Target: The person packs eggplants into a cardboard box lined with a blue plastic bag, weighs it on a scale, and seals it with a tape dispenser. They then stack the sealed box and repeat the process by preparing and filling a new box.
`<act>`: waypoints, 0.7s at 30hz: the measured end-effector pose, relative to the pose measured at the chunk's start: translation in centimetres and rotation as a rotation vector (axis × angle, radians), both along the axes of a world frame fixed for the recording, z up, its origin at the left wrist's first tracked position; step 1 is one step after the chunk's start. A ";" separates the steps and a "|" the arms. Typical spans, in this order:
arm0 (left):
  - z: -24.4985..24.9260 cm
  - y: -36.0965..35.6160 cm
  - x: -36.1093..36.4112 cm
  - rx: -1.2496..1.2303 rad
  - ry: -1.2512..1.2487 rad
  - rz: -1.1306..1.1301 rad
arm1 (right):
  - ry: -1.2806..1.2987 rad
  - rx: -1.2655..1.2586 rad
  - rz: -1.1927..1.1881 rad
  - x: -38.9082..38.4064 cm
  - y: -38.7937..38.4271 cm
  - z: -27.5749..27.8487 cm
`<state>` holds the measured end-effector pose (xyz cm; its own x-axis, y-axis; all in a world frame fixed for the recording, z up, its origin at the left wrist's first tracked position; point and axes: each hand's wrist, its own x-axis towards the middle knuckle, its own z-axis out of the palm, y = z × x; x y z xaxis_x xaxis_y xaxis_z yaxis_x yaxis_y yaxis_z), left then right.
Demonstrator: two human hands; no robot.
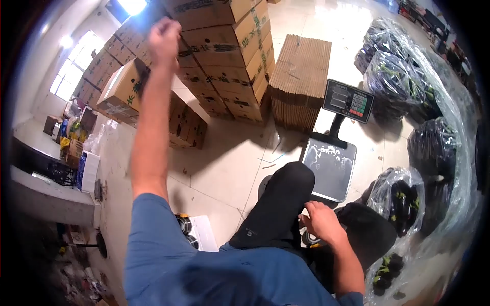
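The person sits low over the tiled floor (224,168), in a blue shirt and dark trousers; the left arm is thrown up high, and the left hand (164,38) shows its back, the fingers (171,28) clenched into a fist; whether anything is pinched inside it I cannot tell. Just below and to the left of that hand a tilted carton (125,92) hangs off-level in front of the wall of boxes, its near corner close to the wrist; hand and carton may touch, but the arm hides the spot.

The right hand (321,222) is down by the raised knee, knuckles up, the fingers bent downward; under its heel sits a small round object (309,238), dark with a pale rim, partly covered; whether the fingers are grasping it or only lying on it I cannot tell.

Behind the raised arm stands a tall stack of cartons (229,56) with green printing; beside it, to the right, a block of flattened cardboard (301,76) stands on edge. A platform scale (329,168) rests on the floor just past the knee, its display head (348,100) on a short post. To the right, clear bags of dark aubergines (400,196) lie along the floor, the nearest one near the right hand; more are heaped farther back. Far left, a cluttered bench (46,196) runs along the wall.
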<state>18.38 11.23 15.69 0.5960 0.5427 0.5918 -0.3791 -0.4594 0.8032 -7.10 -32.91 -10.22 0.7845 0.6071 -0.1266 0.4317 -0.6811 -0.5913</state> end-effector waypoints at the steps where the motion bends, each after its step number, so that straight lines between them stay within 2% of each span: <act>1: 2.9 1.9 2.1 -0.036 -0.132 -0.040 | 0.019 -0.026 -0.003 0.4 -0.1 -0.2; 3: 8.7 5.3 5.3 -0.044 -0.254 0.004 | 0.019 -0.050 0.008 0.8 -0.3 -1.2; 7: 14.3 8.9 10.5 -0.003 -0.280 0.075 | 0.090 -0.105 0.060 2.1 0.5 -1.4; 12: 16.4 11.3 15.5 0.044 -0.225 0.145 | 0.076 -0.133 0.097 4.3 2.1 -0.7; 17: 16.1 12.3 18.6 0.088 -0.152 0.195 | 0.014 -0.073 0.001 6.5 2.0 0.3; 21: 15.5 12.6 20.2 0.116 -0.111 0.220 | 0.060 -0.102 -0.058 7.5 1.5 -0.2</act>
<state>38.63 23.79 31.18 0.3993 0.5768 0.7127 -0.3423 -0.6273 0.6995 0.37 -31.43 -10.42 0.8070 0.5426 -0.2330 0.3559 -0.7618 -0.5412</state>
